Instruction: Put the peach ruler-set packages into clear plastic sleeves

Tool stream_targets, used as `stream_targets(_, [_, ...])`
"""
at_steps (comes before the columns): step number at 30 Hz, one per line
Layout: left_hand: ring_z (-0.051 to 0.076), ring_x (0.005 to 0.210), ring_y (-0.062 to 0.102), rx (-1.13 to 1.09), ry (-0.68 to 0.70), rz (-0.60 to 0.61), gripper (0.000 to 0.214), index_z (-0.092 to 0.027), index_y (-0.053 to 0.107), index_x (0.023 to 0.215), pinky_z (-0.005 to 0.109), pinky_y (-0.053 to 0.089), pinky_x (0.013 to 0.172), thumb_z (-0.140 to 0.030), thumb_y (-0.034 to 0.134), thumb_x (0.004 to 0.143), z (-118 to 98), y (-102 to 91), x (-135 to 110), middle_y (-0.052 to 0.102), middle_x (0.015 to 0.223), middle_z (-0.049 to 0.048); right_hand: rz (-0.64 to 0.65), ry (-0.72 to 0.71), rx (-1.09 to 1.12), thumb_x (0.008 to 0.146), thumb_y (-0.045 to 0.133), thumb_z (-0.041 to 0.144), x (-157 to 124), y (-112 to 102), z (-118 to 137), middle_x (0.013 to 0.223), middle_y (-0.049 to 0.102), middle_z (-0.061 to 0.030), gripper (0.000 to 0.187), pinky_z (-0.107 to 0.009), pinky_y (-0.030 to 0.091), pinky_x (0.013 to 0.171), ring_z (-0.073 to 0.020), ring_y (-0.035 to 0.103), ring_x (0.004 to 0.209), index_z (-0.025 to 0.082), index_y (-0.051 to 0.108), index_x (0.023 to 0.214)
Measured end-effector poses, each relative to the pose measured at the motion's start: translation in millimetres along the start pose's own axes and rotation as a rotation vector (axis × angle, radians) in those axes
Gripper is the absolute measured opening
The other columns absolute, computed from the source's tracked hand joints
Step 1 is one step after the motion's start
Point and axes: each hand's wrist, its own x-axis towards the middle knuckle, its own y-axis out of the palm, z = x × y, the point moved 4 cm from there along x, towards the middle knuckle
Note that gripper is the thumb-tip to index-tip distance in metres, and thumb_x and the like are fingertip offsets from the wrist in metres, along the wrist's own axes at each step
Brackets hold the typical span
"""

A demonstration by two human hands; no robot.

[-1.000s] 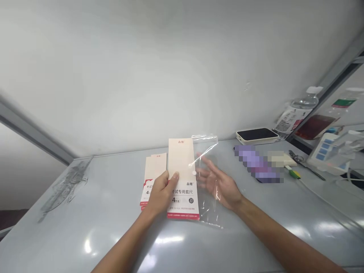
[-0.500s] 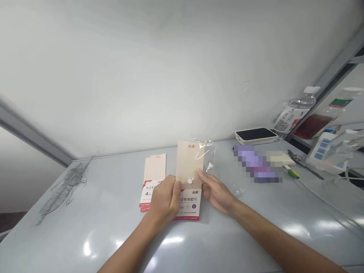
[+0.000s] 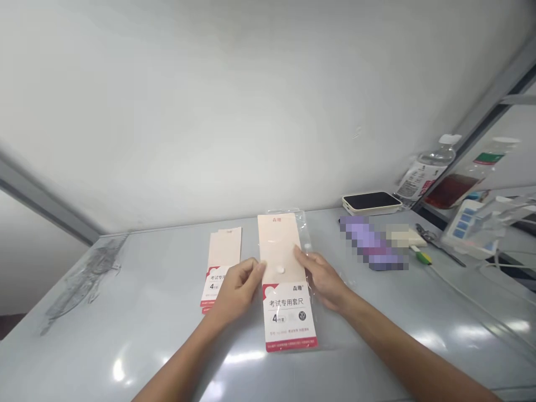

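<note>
Card (image 3: 288, 304) in the head view: held over the middle of the desk (image 3: 167, 346), its top towards the back edge, a clear sleeve (image 3: 305, 230) showing past its top and right side; whether the card is inside cannot be told. Both hands grasp it, the left hand (image 3: 240, 287) pinching one side, the right hand (image 3: 322, 279) the other. More cards (image 3: 224, 248) lie just left. Phone (image 3: 372, 201) near the back edge, rightward.
</note>
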Motion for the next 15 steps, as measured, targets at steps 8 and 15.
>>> stream_targets(8, [0.007, 0.042, 0.026, 0.665, 0.317, -0.274, 0.031, -0.019, 0.032, 0.057, 0.022, 0.021, 0.044, -0.030, 0.038, 0.085, 1, -4.4, -3, 0.032, 0.047, -0.0062, 0.129, -0.111, -0.223, 0.078, 0.053, 0.047, 0, 8, -5, 0.079, 0.069, -0.0079, 0.038, -0.032, 0.048, 0.067, -0.0205, 0.064, 0.072, 0.014, 0.067, 0.091])
stream_targets(15, [0.008, 0.038, 0.027, 1.006, 0.497, -0.333, 0.028, -0.019, 0.037, 0.057, 0.024, 0.013, 0.043, -0.025, 0.041, 0.084, -5, 3.7, -10, 0.036, 0.045, -0.0045, 0.080, -0.136, -0.295, 0.075, 0.057, 0.043, -3, 12, -5, 0.079, 0.069, -0.0071, 0.033, -0.032, 0.050, 0.064, -0.0224, 0.064, 0.074, 0.014, 0.067, 0.089])
